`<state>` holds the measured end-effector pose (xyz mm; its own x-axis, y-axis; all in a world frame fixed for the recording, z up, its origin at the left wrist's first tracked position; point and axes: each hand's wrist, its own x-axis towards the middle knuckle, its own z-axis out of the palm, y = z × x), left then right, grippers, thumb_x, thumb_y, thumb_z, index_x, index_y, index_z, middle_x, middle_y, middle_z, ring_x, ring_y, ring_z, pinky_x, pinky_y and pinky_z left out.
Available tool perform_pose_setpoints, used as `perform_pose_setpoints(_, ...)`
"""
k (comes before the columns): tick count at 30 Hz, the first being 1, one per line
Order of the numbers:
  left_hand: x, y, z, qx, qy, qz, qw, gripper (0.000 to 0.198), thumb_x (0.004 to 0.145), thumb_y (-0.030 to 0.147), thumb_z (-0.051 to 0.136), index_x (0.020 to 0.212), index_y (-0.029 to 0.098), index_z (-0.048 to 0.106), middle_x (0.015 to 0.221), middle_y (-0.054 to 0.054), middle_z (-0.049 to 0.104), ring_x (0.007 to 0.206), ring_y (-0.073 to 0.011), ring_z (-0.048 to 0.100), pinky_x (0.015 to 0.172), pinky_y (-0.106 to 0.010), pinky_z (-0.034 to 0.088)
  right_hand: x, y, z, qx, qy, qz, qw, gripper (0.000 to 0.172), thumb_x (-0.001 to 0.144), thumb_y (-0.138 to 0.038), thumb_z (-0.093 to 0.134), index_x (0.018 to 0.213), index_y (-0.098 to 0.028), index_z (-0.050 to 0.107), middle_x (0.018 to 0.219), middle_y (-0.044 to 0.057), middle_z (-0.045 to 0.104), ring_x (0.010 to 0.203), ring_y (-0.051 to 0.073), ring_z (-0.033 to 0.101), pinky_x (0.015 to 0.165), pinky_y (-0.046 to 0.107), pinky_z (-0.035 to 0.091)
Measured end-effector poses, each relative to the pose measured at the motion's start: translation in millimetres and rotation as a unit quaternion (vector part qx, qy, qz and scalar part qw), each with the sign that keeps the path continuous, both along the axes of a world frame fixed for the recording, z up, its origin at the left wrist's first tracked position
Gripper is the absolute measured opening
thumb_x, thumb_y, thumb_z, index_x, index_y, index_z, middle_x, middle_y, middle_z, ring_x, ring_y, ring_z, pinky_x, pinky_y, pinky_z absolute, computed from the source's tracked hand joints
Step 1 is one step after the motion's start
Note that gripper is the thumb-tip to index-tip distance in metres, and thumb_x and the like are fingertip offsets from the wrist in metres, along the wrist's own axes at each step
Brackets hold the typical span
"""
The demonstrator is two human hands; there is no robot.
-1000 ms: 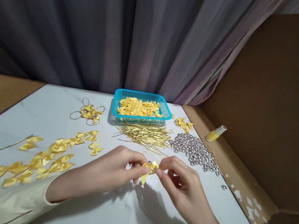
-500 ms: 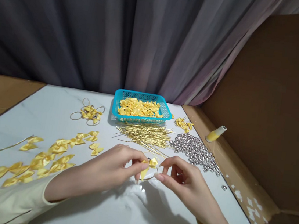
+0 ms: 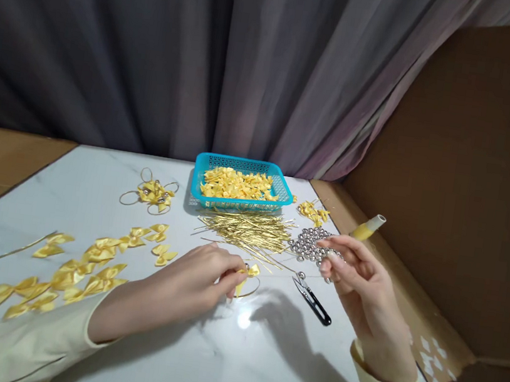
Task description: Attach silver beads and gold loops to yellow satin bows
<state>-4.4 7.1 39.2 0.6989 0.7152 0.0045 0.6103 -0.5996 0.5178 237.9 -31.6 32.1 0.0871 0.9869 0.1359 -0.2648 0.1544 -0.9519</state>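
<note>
My left hand [image 3: 211,280] pinches a yellow ribbon bow [image 3: 253,271] between thumb and fingers. From the bow hangs a thin gold loop [image 3: 250,291], and a small silver piece shows at its knot, partly hidden by my fingertips. My right hand [image 3: 362,288] is raised off the table in front of a pile of small silver bead-like pieces [image 3: 309,243], thumb and forefinger apart with nothing visible between them. Black-handled thread snips [image 3: 315,304] lie on the table between my two hands, with one silver piece [image 3: 301,275] by their tips.
Behind my hands is a bundle of gold twist ties [image 3: 250,228], then a blue basket [image 3: 197,176] of yellow bows. Loose bows [image 3: 102,250] lie to the left, with looped bows [image 3: 155,193] behind them. A yellow-white tube [image 3: 368,228] stands at right.
My right hand has moved away from the gold loop, to the right and up, uncovering the snips. My left hand keeps the bow, shifted slightly left.
</note>
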Motion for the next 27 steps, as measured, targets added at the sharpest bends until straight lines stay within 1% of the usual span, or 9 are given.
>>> perform_pose_setpoints(2,0,1,-2.2,0.021,0.015,-0.001,1.0,0.033,0.092,0.028,0.033,0.068,0.017,0.052,0.065,0.0,0.058,0.065,-0.0149,0.051,0.063,-0.027,0.033,8,3,-2.8,-0.042,0.067,0.024,0.997,0.022,0.075,-0.011,0.062,0.096,-0.02,0.062,0.106,0.005,0.063,0.068,0.006,0.06,0.068,0.013,0.052)
perform_pose_setpoints(5,1,2,-4.4,0.049,0.03,-0.001,0.998,0.033,0.092,0.025,0.03,0.067,0.017,0.05,0.065,0.0,0.056,0.065,-0.0152,0.05,0.064,-0.029,0.033,21,8,-14.6,-0.118,0.14,0.084,0.98,0.028,0.074,-0.008,0.058,0.1,-0.017,0.061,0.116,0.008,0.06,0.077,0.005,0.062,0.077,0.009,0.05)
perform_pose_setpoints(9,2,3,-5.3,0.077,0.048,0.008,0.996,0.03,0.091,0.022,0.03,0.067,0.017,0.049,0.066,-0.002,0.056,0.067,-0.0165,0.051,0.065,-0.03,0.034,30,11,-33.3,-0.157,0.177,0.108,0.966,0.026,0.075,-0.006,0.055,0.099,-0.015,0.06,0.121,0.011,0.058,0.073,0.005,0.063,0.075,0.009,0.052)
perform_pose_setpoints(12,1,5,-7.1,0.089,0.056,0.012,0.994,0.03,0.09,0.021,0.03,0.068,0.016,0.05,0.067,-0.003,0.057,0.068,-0.0176,0.052,0.066,-0.031,0.034,29,10,-41.7,-0.185,0.165,0.125,0.961,0.03,0.071,-0.006,0.062,0.099,-0.015,0.058,0.119,0.01,0.059,0.068,0.004,0.062,0.07,0.01,0.053)
perform_pose_setpoints(15,1,6,-10.0,0.1,0.05,0.006,0.994,0.03,0.091,0.021,0.03,0.07,0.016,0.051,0.068,-0.003,0.057,0.068,-0.0173,0.052,0.067,-0.032,0.035,28,9,-48.6,-0.203,0.123,0.152,0.96,0.042,0.07,-0.008,0.066,0.109,-0.019,0.052,0.113,0.01,0.062,0.065,0.005,0.061,0.062,0.013,0.053)
perform_pose_setpoints(18,0,5,-12.2,0.119,0.056,0.002,0.991,0.03,0.091,0.021,0.03,0.071,0.016,0.052,0.07,-0.003,0.058,0.068,-0.0178,0.052,0.067,-0.032,0.035,31,7,-55.6,-0.21,0.087,0.18,0.957,0.053,0.071,-0.01,0.067,0.117,-0.022,0.044,0.109,0.009,0.063,0.062,0.007,0.061,0.054,0.016,0.05)
perform_pose_setpoints(23,1,2,-14.9,0.171,0.098,0.0,0.98,0.026,0.088,0.014,0.031,0.072,0.016,0.051,0.073,-0.006,0.057,0.07,-0.0204,0.05,0.069,-0.036,0.035,38,7,-59.9,-0.202,0.051,0.189,0.96,0.048,0.072,-0.012,0.067,0.114,-0.02,0.045,0.103,0.009,0.064,0.051,0.003,0.054,0.045,0.014,0.043)
perform_pose_setpoints(25,1,2,-15.4,0.194,0.103,-0.001,0.976,0.022,0.086,0.01,0.033,0.071,0.016,0.049,0.072,-0.006,0.056,0.067,-0.02,0.049,0.069,-0.036,0.034,39,8,-59.1,-0.199,0.053,0.182,0.961,0.048,0.07,-0.009,0.068,0.112,-0.019,0.046,0.104,0.01,0.064,0.056,0.005,0.058,0.047,0.014,0.046)
perform_pose_setpoints(27,0,3,-15.3,0.22,0.107,0.002,0.97,0.021,0.084,0.008,0.034,0.071,0.016,0.048,0.069,-0.005,0.054,0.065,-0.0201,0.047,0.067,-0.036,0.034,38,9,-59.0,-0.213,0.071,0.178,0.958,0.047,0.069,-0.006,0.068,0.111,-0.016,0.048,0.106,0.012,0.064,0.068,0.008,0.063,0.056,0.015,0.051)
